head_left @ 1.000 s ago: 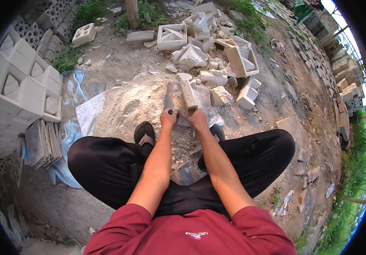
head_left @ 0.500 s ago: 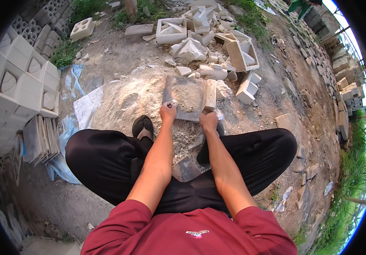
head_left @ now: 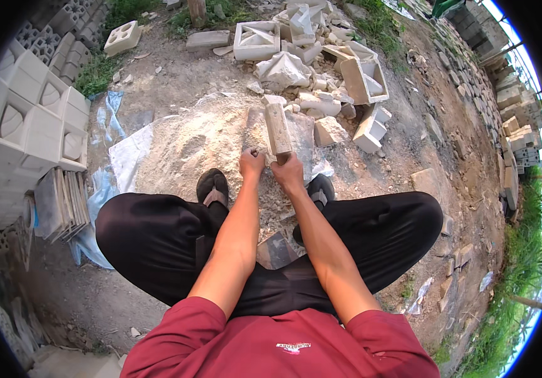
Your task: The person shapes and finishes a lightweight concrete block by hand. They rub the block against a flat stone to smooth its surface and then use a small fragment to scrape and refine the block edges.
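In my right hand (head_left: 288,171) is the short handle of a dusty wooden mallet (head_left: 277,129), its long block head pointing away from me. The head lies over a dark flat slab (head_left: 302,135) on the ground, hiding part of the pale crumbs there. My left hand (head_left: 251,164) is closed at the slab's near left edge, fingers curled; whether it holds anything is hidden. A heap of pale powder and crumbs (head_left: 189,142) spreads beside the slab on the left.
Broken pale block pieces (head_left: 283,71) pile up beyond the slab. Hollow moulded blocks (head_left: 31,120) are stacked at left, above leaning thin boards (head_left: 62,205). A white sheet (head_left: 131,157) lies by the powder. My feet flank the work; a dark plate (head_left: 276,250) lies between my legs.
My right hand has swung the mallet leftward, from the slab's right edge to over its middle, across the crumbs. My left hand has stayed nearly in place.
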Available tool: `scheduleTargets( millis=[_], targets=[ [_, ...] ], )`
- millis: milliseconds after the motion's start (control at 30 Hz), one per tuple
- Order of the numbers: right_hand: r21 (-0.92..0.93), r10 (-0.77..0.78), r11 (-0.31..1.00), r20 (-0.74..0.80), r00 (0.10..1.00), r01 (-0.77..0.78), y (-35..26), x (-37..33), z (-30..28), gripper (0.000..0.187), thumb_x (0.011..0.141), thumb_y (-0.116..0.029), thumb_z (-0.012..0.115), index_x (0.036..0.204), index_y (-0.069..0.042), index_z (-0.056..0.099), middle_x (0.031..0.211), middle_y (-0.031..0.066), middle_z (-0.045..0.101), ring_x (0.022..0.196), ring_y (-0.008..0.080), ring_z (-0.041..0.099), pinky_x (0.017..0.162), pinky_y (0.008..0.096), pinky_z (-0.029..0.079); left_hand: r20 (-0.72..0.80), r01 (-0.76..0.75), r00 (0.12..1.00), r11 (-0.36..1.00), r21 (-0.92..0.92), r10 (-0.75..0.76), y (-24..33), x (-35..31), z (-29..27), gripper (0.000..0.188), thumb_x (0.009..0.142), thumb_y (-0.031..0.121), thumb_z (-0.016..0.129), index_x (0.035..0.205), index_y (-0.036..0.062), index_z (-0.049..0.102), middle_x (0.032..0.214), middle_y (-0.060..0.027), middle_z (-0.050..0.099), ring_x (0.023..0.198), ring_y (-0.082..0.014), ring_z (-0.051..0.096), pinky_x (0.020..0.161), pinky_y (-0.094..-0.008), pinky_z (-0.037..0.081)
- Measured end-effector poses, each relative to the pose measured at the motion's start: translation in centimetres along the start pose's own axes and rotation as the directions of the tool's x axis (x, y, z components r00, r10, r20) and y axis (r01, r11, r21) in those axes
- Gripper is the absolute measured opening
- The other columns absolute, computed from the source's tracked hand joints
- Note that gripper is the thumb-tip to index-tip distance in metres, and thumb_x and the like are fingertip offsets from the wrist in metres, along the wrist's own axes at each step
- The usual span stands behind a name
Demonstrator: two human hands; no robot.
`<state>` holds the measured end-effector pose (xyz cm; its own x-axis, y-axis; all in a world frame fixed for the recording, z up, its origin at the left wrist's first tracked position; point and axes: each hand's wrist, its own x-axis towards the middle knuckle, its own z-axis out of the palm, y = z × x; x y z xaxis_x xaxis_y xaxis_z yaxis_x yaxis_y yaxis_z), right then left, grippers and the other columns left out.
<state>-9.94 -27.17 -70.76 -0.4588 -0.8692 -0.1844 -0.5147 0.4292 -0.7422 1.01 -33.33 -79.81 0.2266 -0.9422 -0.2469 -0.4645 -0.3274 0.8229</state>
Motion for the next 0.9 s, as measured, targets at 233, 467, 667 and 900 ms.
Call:
scheduleTargets(
  millis=[233,467,667,900],
  targets=[
    [-0.032,-0.070,0.997,-0.020,0.997,0.069,0.6,-0.2,-0.6,0.043,0.072,-0.026,0.069,0.096,0.008,0.058,0.087,0.0301,0.066,0.088,0.0455,0.065,0.077,0.0476,0.052,-0.058,0.033,0.997,0.983,-0.179,-0.044,1.2,-0.9,0.9,0.044,0.080,0.027,0.074,0.108,-0.0050,0.066,0.092,-0.0127,0.071,0.083,-0.0194,0.068,0.076,-0.0315,0.052],
    [-0.115,-0.059,0.991,0.067,0.996,0.066,-1.0,-0.1,2.4,0.048,0.073,-0.028,0.071,0.101,0.006,0.053,0.090,0.0310,0.065,0.091,0.0462,0.064,0.079,0.0495,0.052,-0.221,0.066,0.950,0.830,-0.554,-0.223,-2.6,3.4,-0.3,0.038,0.082,0.015,0.073,0.112,-0.0063,0.063,0.092,-0.0092,0.069,0.080,-0.0144,0.063,0.073,-0.0274,0.050],
    [-0.100,0.060,0.994,0.204,0.977,-0.040,-1.5,2.7,1.6,0.049,0.072,-0.031,0.071,0.099,0.009,0.065,0.095,0.0284,0.068,0.095,0.0401,0.067,0.080,0.0420,0.054,-0.273,-0.088,0.960,0.863,-0.497,-0.060,-4.4,2.9,-0.3,0.032,0.084,0.011,0.072,0.110,-0.0067,0.064,0.089,-0.0051,0.068,0.077,-0.0100,0.060,0.070,-0.0245,0.048],
    [0.095,-0.020,0.995,0.018,1.000,0.018,-3.4,2.8,0.8,0.049,0.069,-0.029,0.071,0.101,0.007,0.064,0.097,0.0275,0.068,0.096,0.0381,0.067,0.083,0.0403,0.053,-0.141,-0.006,0.987,0.875,-0.484,-0.072,-3.1,2.2,0.0,0.035,0.082,0.016,0.073,0.109,-0.0047,0.065,0.090,-0.0075,0.068,0.078,-0.0138,0.063,0.072,-0.0272,0.050]
  ],
)
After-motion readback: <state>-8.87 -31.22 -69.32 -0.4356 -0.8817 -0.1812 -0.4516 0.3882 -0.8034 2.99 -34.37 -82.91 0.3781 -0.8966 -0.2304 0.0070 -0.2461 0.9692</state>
